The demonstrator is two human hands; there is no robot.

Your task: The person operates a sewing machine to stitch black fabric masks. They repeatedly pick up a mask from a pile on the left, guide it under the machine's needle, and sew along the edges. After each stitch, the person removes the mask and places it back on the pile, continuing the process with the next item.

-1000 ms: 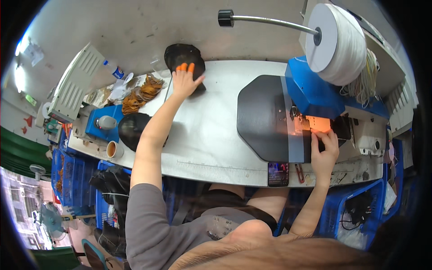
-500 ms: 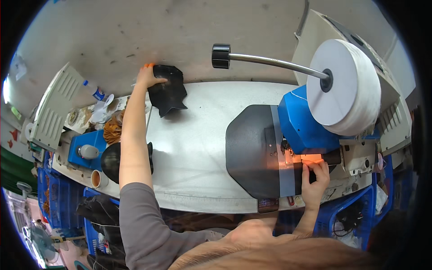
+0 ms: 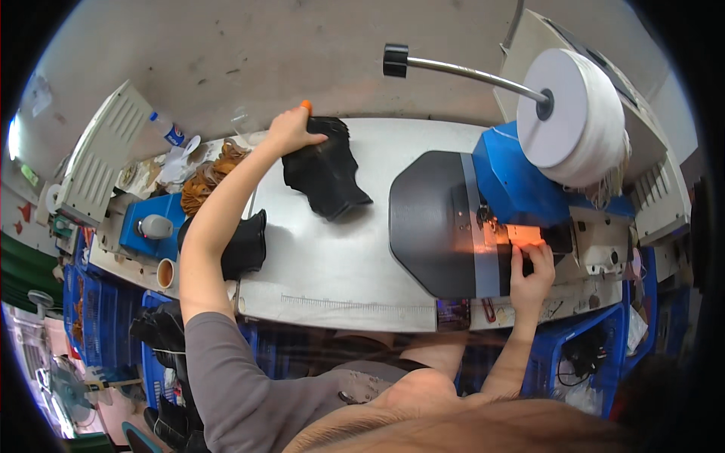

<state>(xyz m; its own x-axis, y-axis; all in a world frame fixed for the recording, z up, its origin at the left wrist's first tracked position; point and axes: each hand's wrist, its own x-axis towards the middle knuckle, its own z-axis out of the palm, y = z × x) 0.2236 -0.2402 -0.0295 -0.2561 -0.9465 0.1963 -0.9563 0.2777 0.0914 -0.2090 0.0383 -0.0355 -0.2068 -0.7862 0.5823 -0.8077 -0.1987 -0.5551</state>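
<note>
Black piece [image 3: 325, 170] | is drawn nearer sewing machine [image 3: 517, 177], not yet fed | gripped by left fingers [image 3: 306, 107] | right fingers [image 3: 545, 260]: hold unclear

material piece [image 3: 321, 170]: black | machine head [image 3: 521, 177]: blue | thread spool [image 3: 575, 121]: white | machine plate [image 3: 427, 226]: black, grey stripe | sleeve [image 3: 226, 362]: grey

From the wearer's head, one wide fisheye camera looks down and forward, upright and unmirrored, over the near white surface [image 3: 325, 264], with the wall [image 3: 294, 57] behind it across the top and the wearer's hair [image 3: 468, 426] close along the lower edge
</note>
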